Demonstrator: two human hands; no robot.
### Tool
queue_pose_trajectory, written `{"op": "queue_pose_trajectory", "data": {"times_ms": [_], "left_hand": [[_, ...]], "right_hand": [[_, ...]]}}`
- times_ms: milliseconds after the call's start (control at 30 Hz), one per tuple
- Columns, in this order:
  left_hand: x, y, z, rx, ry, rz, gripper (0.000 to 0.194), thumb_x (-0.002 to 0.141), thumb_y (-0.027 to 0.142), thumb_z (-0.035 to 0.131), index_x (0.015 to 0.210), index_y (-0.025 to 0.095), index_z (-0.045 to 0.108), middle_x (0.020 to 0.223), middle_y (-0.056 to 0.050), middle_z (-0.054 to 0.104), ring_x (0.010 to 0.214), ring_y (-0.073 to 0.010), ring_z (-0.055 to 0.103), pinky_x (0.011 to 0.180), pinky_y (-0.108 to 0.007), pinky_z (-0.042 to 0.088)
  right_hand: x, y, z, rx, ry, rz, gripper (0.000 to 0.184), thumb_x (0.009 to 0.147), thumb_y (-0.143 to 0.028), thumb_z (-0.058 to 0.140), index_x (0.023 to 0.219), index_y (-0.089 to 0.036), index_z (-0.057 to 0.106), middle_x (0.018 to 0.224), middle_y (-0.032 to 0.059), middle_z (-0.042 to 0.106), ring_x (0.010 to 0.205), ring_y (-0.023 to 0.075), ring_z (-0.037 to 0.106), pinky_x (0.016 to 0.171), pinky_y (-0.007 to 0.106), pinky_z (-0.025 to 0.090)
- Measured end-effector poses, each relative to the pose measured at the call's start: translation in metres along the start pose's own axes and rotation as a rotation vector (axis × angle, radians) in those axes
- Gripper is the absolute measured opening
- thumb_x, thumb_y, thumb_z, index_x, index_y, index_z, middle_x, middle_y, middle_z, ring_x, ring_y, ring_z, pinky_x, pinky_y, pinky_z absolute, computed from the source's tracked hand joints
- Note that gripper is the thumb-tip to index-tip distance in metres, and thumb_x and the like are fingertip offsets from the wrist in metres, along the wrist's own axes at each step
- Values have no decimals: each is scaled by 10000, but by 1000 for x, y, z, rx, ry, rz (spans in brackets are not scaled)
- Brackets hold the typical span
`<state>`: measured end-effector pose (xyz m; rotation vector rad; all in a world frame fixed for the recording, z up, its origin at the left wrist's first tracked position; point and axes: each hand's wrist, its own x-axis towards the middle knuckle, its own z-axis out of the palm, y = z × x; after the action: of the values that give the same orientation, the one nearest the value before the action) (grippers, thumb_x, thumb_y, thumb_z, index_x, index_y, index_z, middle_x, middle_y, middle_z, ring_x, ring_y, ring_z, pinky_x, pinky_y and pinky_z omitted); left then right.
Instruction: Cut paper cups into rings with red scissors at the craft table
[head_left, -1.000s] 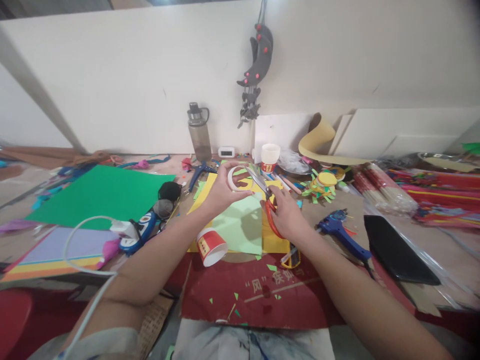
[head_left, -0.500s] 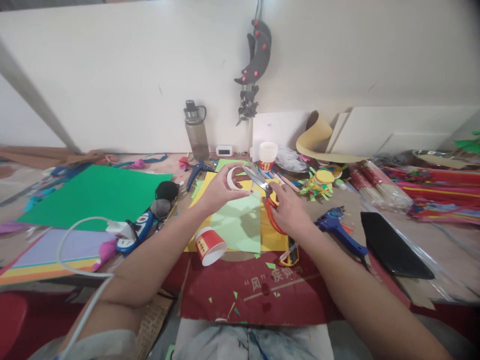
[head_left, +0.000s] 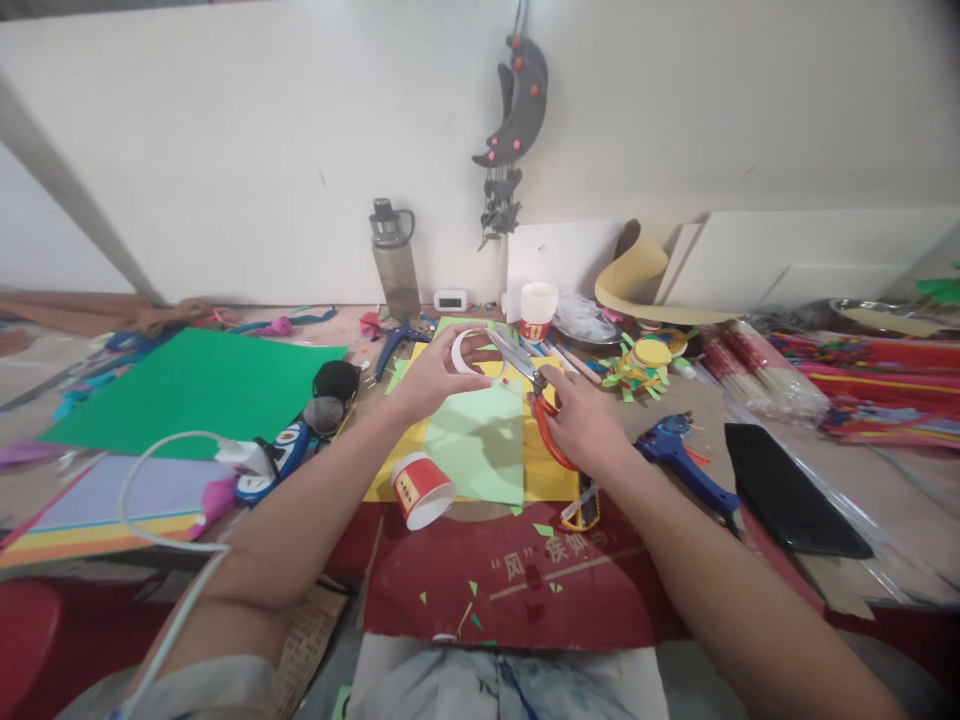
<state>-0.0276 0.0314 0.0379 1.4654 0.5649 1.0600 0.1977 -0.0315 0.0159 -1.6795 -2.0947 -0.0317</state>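
My left hand (head_left: 433, 378) pinches a white paper ring (head_left: 459, 352) above the yellow sheet (head_left: 547, 472). In my right hand (head_left: 581, 425) are scissors with red handles (head_left: 541, 420); their metal blades (head_left: 511, 357) are parted and point up-left, with the tips right at the ring. Under both hands a light green sheet (head_left: 480, 452) lies on the yellow one. A red and white paper cup (head_left: 421, 490) lies on its side near my left forearm.
A large green sheet (head_left: 187, 385) and a power strip (head_left: 266, 462) lie on the left. A blue glue gun (head_left: 679, 462), a black sleeve (head_left: 787, 490) and bundled sticks (head_left: 765, 385) lie on the right. A water bottle (head_left: 395, 262) and an upright cup (head_left: 538, 312) stand by the wall.
Both hands have moved slightly away from me, toward the wall. My fingers have shifted on the ring, and the scissor blades stay against it.
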Motion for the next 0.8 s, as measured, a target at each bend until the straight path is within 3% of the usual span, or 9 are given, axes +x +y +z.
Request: {"op": "queue_pose_trajectory", "data": {"times_ms": [300, 600, 800], "left_hand": [[0, 4, -6, -67, -24, -36, 669, 633, 225, 901, 1237, 183, 617, 1349, -169, 651, 1112, -305, 705, 917, -406, 561], [0, 2, -11, -68, -48, -37, 646, 669, 399, 885, 1239, 194, 662, 1288, -153, 685, 1065, -284, 712, 927, -413, 547], [1, -2, -10, 22, -29, 31, 755, 615, 262, 912, 1309, 238, 614, 1411, -143, 590, 1188, -306, 655, 867, -340, 546]], "right_hand": [[0, -1, 0, -38, -16, -6, 321, 935, -292, 527, 1223, -178, 612, 1012, 131, 689, 924, 282, 637, 742, 328, 415], [-1, 0, 1, 20, -15, -27, 303, 945, -313, 485, 1182, -180, 618, 910, 105, 672, 864, 263, 618, 751, 334, 427], [-2, -2, 2, 107, 49, -56, 330, 948, -334, 481, 1211, -171, 596, 1034, 137, 606, 862, 251, 573, 728, 330, 432]]}}
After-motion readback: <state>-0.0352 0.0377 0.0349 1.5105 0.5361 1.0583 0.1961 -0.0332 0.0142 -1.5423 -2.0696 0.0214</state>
